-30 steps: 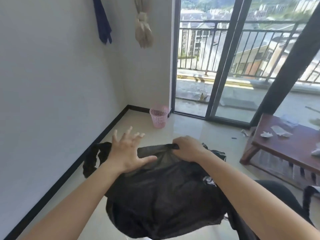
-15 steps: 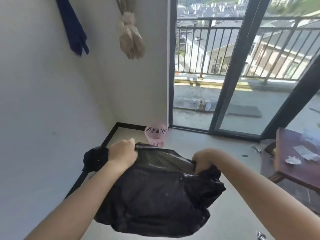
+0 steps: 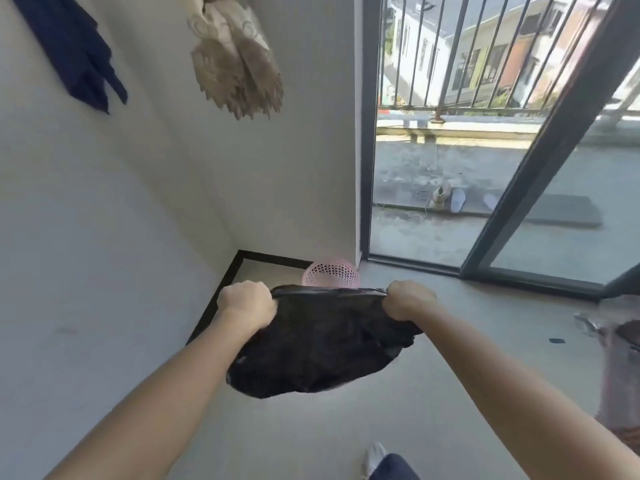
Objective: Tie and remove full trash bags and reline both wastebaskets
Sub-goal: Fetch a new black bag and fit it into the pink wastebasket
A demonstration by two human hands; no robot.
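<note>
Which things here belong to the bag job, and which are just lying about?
Job: black trash bag, gripped by left hand and right hand; pink wastebasket.
Lying about: blue cloth and beige cloth on the wall; shoes on the balcony.

Plastic film, plastic mesh, cloth and metal.
The bag [image 3: 318, 344] is black, crinkled plastic film with a faint sheen; the basket [image 3: 330, 273] is pink perforated plastic. The floor [image 3: 433, 393] looks smooth and pale, the wall [image 3: 104, 237] matt. Navy cloth [image 3: 79, 60] and beige fringed cloth [image 3: 235, 64] look soft; the railing [image 3: 446, 53] is dark metal.
</note>
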